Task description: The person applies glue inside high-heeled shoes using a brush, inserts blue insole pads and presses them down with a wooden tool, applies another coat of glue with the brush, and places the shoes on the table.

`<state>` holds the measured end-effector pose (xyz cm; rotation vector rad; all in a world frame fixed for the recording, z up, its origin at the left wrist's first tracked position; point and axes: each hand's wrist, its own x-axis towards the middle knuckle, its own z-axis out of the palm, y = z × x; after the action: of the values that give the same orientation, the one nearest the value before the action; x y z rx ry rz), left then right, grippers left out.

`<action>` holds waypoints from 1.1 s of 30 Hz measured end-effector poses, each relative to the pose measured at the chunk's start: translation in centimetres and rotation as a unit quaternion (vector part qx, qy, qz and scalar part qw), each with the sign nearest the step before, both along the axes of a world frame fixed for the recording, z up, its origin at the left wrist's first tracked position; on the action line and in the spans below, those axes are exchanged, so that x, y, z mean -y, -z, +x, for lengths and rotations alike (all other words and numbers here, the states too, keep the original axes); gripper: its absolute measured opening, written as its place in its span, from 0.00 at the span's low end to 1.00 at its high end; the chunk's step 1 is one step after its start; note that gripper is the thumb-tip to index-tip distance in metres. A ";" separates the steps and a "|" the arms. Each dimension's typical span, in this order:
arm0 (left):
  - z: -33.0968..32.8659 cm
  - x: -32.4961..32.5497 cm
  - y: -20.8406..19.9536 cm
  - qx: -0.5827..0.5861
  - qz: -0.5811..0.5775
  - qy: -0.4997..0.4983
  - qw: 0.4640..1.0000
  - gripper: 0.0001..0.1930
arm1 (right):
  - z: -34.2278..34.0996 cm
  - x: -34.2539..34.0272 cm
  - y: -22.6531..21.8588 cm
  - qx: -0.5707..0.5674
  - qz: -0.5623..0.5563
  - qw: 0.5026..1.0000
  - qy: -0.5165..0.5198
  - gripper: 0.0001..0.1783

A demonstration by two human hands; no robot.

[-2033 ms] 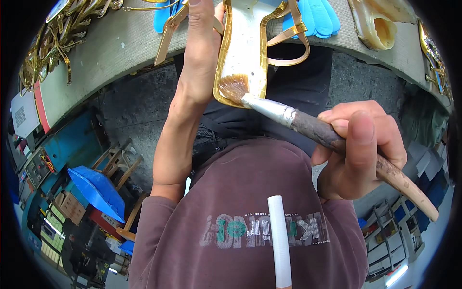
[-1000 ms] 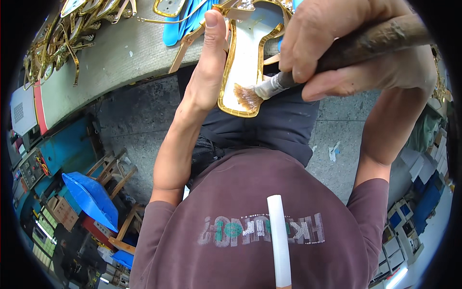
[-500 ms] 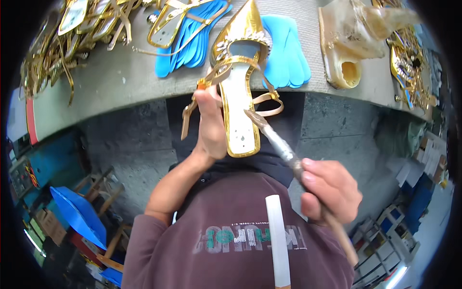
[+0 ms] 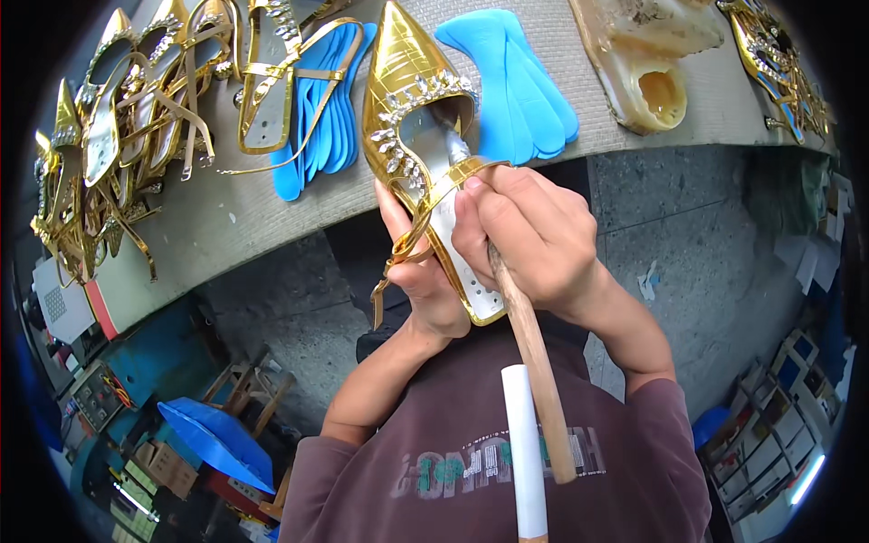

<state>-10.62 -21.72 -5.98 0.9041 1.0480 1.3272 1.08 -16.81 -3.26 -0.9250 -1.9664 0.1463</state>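
Observation:
A gold pointed-toe shoe [image 4: 398,59] with a jewelled throat and ankle straps is held toe-away over the bench edge. My left hand [image 4: 433,294] is closed around its left side and underside, beside a buckled strap. My right hand [image 4: 539,231] grips a brush [image 4: 532,371] by its wooden handle. The brush's metal collar reaches into the shoe's throat, and its bristles are hidden inside the toe. Under the gold strap, the pale inner sole [image 4: 462,258] shows small dark spots near the heel.
Blue insoles [image 4: 520,90] lie right of the shoe, more [image 4: 317,118] to its left. Gold shoes [image 4: 158,100] crowd the bench's [image 4: 244,204] left; others [image 4: 769,63] are far right. A crusted, yellowed container [image 4: 625,63] has a round opening. A white cigarette-like stick [image 4: 523,452] juts in below.
The brush has moved from the shoe's heel area forward into the toe, my right hand following up to the strap. My view has shifted, showing more of the left-hand shoes.

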 end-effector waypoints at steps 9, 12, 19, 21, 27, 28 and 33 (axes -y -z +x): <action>-1.2 -0.3 -0.3 0.026 -0.048 0.017 0.998 0.66 | 0.0 1.8 -2.5 -0.046 -0.063 0.997 0.015 0.05; -2.3 0.1 -0.2 0.060 -0.065 0.029 0.996 0.65 | 0.7 4.1 -2.9 -0.075 -0.057 0.995 -0.027 0.05; -1.8 -0.8 -1.1 0.067 -0.032 0.034 0.997 0.52 | 2.2 6.9 -5.5 -0.079 -0.069 0.994 -0.035 0.05; -3.4 -0.6 -0.3 0.032 -0.014 0.032 0.999 0.49 | 0.2 3.7 -3.4 -0.093 -0.051 0.993 -0.046 0.03; -3.3 -2.1 -1.4 0.054 -0.005 0.023 0.998 0.44 | 2.3 9.3 -5.9 -0.124 -0.102 0.987 -0.009 0.04; -3.3 -2.2 -1.6 0.058 -0.010 0.011 0.998 0.43 | 2.7 10.3 -6.6 -0.125 -0.126 0.984 -0.014 0.05; -5.9 -1.4 -2.1 0.050 -0.001 0.045 0.998 0.41 | 7.8 8.8 -10.3 -0.224 0.043 0.973 0.039 0.10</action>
<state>-16.52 -20.32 -3.92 0.8646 0.9219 1.2825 8.88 -25.62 7.04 -0.8269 -1.5058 0.2034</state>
